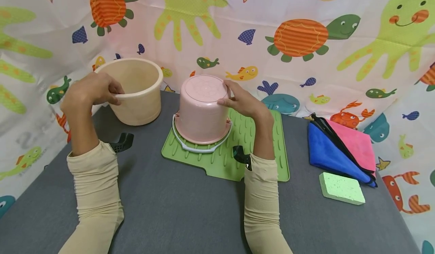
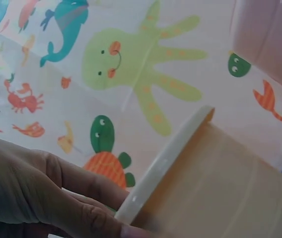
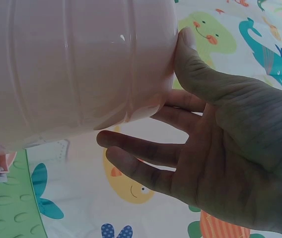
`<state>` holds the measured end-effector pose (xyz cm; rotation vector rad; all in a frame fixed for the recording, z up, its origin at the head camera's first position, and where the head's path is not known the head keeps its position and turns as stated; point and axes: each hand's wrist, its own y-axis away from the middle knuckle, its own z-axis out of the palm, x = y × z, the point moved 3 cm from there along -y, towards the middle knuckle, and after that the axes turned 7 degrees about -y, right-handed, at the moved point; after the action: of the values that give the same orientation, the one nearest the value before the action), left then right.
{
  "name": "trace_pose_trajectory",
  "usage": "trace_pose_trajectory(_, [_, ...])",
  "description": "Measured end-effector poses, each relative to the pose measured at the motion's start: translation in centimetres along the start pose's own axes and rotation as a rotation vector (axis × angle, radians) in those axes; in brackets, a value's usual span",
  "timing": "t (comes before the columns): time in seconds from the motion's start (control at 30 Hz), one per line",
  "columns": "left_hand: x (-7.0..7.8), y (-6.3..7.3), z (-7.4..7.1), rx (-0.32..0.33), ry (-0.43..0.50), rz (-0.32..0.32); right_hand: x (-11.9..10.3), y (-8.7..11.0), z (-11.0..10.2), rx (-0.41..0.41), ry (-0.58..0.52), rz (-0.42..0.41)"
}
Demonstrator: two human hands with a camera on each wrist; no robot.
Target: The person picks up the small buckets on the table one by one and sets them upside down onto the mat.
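My left hand (image 1: pixel 85 93) pinches the near-left rim of a cream plastic tub (image 1: pixel 139 108), which stands upright; the left wrist view shows the thumb and fingers at its rim (image 2: pixel 156 168). A pink bucket (image 1: pixel 204 114) rests upside down on a green draining mat (image 1: pixel 265 148), its pale handle (image 1: pixel 198 149) lying round the lower end. On the bucket's upper right edge, my right hand (image 1: pixel 246 101) touches with thumb and forefinger. Seen from the right wrist, the fingers are fairly straight and spread, and two of them stand apart from the bucket (image 3: pixel 81 64).
To the right lie a folded blue cloth (image 1: pixel 329 152) and a pink cloth (image 1: pixel 357 140) with black edging. A pale green sponge (image 1: pixel 341 188) sits just in front of them. Behind the grey table (image 1: pixel 180 212) hangs a curtain (image 1: pixel 217 12) printed with sea animals.
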<state>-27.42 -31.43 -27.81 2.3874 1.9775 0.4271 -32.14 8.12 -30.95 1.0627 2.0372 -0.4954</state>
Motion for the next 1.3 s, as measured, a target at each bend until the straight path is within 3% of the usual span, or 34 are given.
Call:
trace_pose_trajectory(0.3, [0.4, 1.3, -0.2, -0.061, -0.002, 0.032, 0.2, 0.0, 0.1, 0.001, 0.012, 0.008])
trace_pose_trajectory(0.63, [0.6, 2.5, 0.0, -0.116, 0.083, -0.035, 0.1, 0.1, 0.4, -0.003, -0.001, 0.008])
trace_pose_trajectory(0.8, [1.1, 3.1, 0.0, -0.119, 0.091, -0.039, 0.0, 0.1, 0.1, -0.004, 0.006, 0.01])
trace_pose_trajectory(1.0, [1.4, 3.3, 0.1, -0.162, 0.109, 0.011, 0.1, 0.1, -0.1, -0.005, 0.003, -0.001])
trace_pose_trajectory(1.13, [1.3, 2.9, 0.4, -0.215, 0.196, 0.074, 0.0, 0.0, -0.1, -0.003, -0.005, -0.014])
trace_pose_trajectory(1.3, [1.0, 2.3, 0.9, -0.287, 0.209, 0.12, -0.1, 0.0, 0.0, -0.014, 0.0, -0.012])
